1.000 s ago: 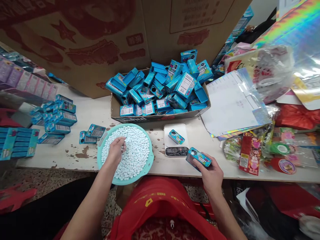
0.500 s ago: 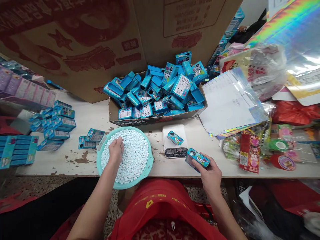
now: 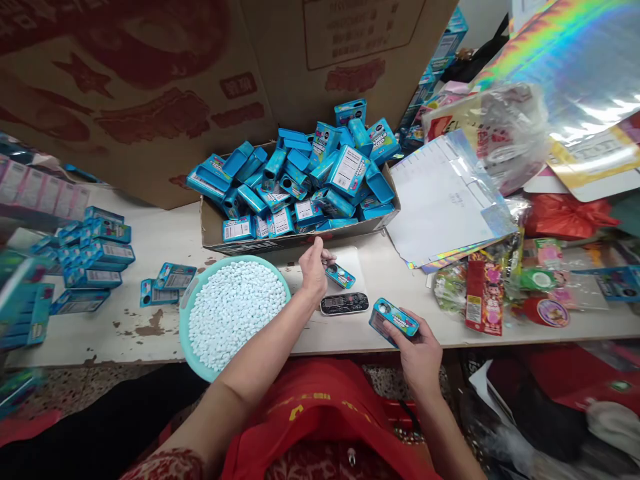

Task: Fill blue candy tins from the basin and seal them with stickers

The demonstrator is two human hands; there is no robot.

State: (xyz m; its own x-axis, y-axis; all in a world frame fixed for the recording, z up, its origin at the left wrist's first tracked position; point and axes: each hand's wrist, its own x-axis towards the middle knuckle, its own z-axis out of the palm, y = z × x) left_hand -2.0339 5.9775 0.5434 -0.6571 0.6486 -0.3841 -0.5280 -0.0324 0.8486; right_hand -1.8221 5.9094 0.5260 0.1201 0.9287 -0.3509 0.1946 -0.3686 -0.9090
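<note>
My left hand (image 3: 314,268) is over the left side of the small white digital scale (image 3: 345,304), its fingers bent together at one end of a blue candy tin (image 3: 341,275) lying on the weighing plate. Whatever those fingers hold is hidden. A second blue candy tin (image 3: 395,321) is gripped in my right hand (image 3: 421,350), just right of the scale, with a round opening showing on its top. To the left, a turquoise basin (image 3: 186,333) is filled with small pale-blue candies (image 3: 237,310); my left forearm passes over its right edge.
Behind the scale, an open carton (image 3: 295,244) is heaped with blue tins, and a large cardboard box (image 3: 200,87) rises beyond it. More tins (image 3: 100,260) are stacked at left. Papers (image 3: 445,207) and packaged sweets (image 3: 484,297) cover the right side.
My left hand has moved right from the candies in the basin to the tin on the scale. My right hand keeps hold of its tin. The view has shifted slightly.
</note>
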